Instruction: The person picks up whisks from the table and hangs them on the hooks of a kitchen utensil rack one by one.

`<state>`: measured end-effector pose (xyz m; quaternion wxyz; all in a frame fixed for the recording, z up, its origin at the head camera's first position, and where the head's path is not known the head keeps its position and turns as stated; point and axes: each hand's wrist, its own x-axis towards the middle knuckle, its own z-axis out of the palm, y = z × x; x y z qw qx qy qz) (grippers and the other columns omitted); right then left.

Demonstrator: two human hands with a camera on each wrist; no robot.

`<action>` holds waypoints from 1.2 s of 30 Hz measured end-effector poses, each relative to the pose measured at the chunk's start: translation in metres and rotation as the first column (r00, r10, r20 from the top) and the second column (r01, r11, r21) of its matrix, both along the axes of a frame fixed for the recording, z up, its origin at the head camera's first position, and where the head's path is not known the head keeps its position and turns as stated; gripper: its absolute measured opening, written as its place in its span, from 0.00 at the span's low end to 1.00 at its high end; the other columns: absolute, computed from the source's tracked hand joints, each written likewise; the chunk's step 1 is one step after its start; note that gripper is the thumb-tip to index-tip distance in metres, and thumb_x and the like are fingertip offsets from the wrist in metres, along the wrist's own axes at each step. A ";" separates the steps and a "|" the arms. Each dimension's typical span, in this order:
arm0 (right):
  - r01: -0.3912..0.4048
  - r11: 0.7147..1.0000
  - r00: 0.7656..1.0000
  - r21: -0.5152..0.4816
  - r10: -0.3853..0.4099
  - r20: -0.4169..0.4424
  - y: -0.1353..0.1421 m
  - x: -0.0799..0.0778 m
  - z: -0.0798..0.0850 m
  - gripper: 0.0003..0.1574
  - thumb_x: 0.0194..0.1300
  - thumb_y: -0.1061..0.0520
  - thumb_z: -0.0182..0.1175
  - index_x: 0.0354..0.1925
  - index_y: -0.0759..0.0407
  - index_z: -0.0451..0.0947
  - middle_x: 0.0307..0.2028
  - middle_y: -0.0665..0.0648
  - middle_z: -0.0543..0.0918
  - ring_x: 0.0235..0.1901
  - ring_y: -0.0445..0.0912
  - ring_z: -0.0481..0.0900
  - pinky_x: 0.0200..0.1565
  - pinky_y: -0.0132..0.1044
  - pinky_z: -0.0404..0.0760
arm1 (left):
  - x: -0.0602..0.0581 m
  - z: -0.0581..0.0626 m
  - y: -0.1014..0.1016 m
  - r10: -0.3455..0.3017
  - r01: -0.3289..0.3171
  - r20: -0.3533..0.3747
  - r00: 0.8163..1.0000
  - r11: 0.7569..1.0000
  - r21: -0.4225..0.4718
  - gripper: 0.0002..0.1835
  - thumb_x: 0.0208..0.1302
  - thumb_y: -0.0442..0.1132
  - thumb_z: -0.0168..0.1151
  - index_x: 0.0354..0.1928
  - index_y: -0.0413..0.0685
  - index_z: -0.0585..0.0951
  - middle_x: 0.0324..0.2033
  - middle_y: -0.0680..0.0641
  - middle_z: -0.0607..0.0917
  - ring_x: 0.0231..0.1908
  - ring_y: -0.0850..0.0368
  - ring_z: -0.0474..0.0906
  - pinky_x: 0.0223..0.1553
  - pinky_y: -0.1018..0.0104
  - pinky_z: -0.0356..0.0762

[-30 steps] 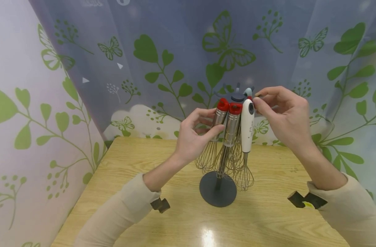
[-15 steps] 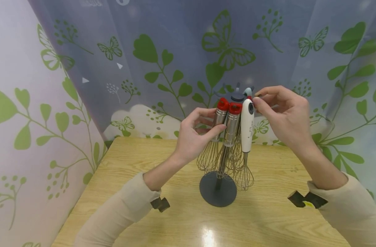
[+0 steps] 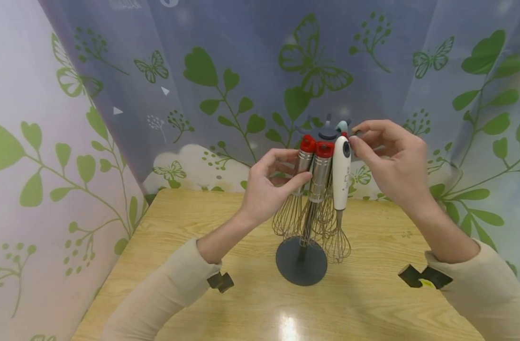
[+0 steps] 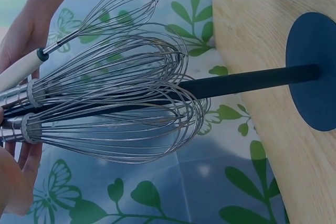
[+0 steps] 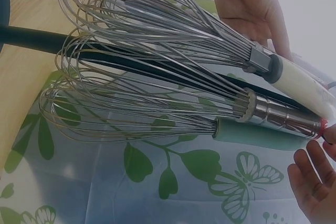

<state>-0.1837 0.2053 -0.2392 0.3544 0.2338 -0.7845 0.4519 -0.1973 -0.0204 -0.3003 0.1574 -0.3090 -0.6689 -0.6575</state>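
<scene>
Several whisks hang around a dark stand with a round base (image 3: 301, 270). My left hand (image 3: 270, 189) holds the leftmost whisk (image 3: 304, 161) by its steel handle, thumb in front and fingers partly hidden behind. Beside it hangs another steel-handled whisk (image 3: 321, 173) with a red loop end. A smaller whisk with a white handle (image 3: 341, 175) hangs at the right. My right hand (image 3: 392, 154) pinches, thumb against forefinger, at the red end of a rear steel-handled whisk (image 5: 286, 116), mostly hidden in the head view. Below that whisk is a pale green handle (image 5: 257, 132) in the right wrist view.
The stand is on a wooden table (image 3: 191, 213). Close behind rises a blue curtain (image 3: 242, 47) printed with green leaves and butterflies, and a pale patterned wall (image 3: 42, 166) is on the left. The stand's dark top hooks (image 3: 328, 132) spread outward.
Both hands keep almost the same place and grip. The leftmost whisk's wires have shifted slightly right since a second ago.
</scene>
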 end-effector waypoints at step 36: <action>0.048 0.982 0.999 0.181 -0.049 0.000 0.028 0.011 -0.034 0.16 0.59 0.64 0.66 0.47 0.55 0.84 0.36 0.32 0.81 0.34 0.27 0.80 0.36 0.16 0.78 | 0.013 -0.022 -0.033 0.069 -0.094 -0.109 0.992 0.965 -0.243 0.27 0.61 0.42 0.68 0.63 0.54 0.75 0.58 0.47 0.82 0.57 0.56 0.79 0.55 0.67 0.81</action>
